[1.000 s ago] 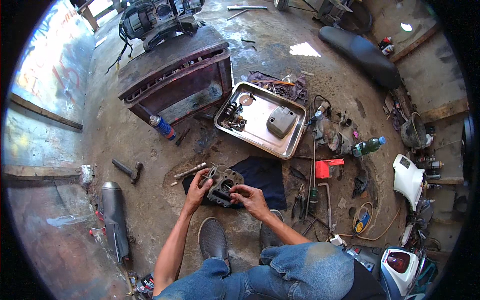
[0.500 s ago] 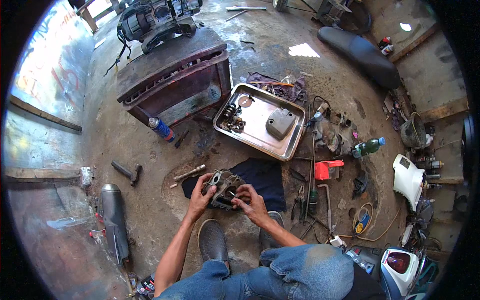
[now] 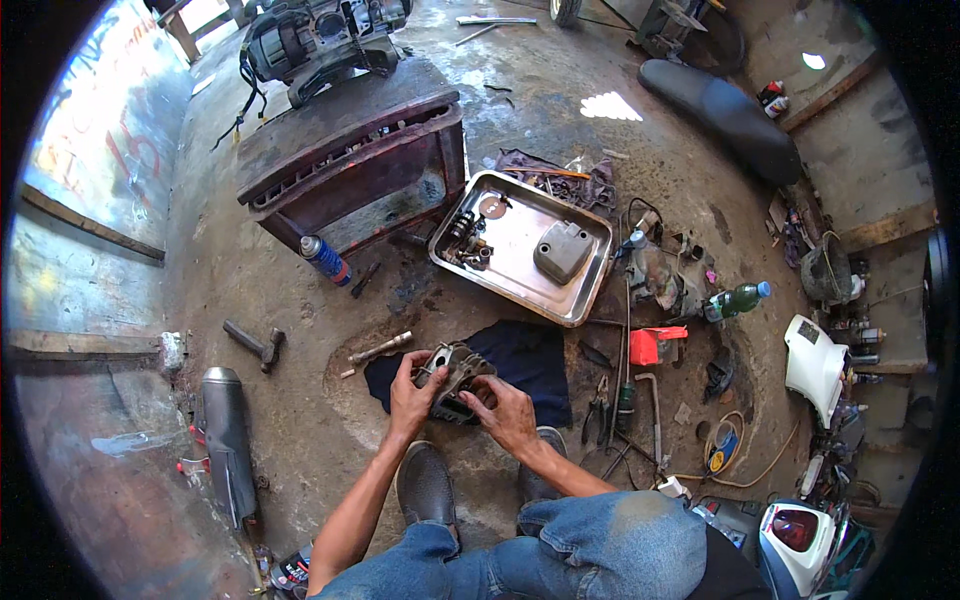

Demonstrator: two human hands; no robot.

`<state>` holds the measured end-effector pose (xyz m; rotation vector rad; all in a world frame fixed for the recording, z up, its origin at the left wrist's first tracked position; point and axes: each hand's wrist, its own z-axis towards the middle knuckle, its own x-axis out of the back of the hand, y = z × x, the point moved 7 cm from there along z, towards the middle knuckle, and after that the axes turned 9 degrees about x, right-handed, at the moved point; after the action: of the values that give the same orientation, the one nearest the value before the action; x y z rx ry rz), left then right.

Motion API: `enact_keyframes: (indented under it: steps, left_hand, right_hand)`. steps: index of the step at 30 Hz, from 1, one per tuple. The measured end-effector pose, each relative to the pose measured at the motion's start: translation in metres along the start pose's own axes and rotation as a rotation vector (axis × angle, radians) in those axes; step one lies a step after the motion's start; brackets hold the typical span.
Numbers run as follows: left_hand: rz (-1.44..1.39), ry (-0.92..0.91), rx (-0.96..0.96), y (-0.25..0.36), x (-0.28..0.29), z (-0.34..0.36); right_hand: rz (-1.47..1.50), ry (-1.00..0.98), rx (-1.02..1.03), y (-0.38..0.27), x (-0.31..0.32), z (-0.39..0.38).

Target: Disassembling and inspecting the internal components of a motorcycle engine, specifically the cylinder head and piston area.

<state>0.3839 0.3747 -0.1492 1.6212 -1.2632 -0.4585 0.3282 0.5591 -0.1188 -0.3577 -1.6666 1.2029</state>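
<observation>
My left hand point(image 3: 415, 395) is closed around the left side of a grey metal engine cylinder head point(image 3: 458, 370), above a dark cloth point(image 3: 535, 365). My right hand point(image 3: 505, 412) grips the right side of the same part, thumb at its near face; some fingertips are hidden behind it. Past the cloth lies a steel tray point(image 3: 590, 290) holding a rounded metal cover point(image 3: 562, 250) and small dark parts point(image 3: 468, 238). A metal rod-like tool point(image 3: 378, 346) lies left of the cloth.
A crate point(image 3: 330, 190) with an engine point(image 3: 310, 50) above it, a blue spray can point(image 3: 325, 260), a hammer point(image 3: 262, 345), an exhaust silencer point(image 3: 228, 440), a black seat point(image 3: 715, 115), a green bottle point(image 3: 735, 300), red box point(image 3: 650, 345) and hand tools point(image 3: 625, 400) surround me.
The cylinder head has been turned and tilted up between my hands, showing more of its side. My left fingers have shifted along it, and my right thumb has moved with it.
</observation>
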Motion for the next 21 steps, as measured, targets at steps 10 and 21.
enact_keyframes:
  steps: [10, 21]
  left_hand:
    - [0.076, 0.142, -0.03, -0.005, 0.01, -0.005]
    - [0.063, 0.146, -0.005, -0.021, 0.01, -0.004]
  right_hand:
    - [0.101, -0.045, -0.098, 0.003, -0.002, -0.008]
    - [0.131, -0.108, -0.15, 0.002, -0.013, 0.001]
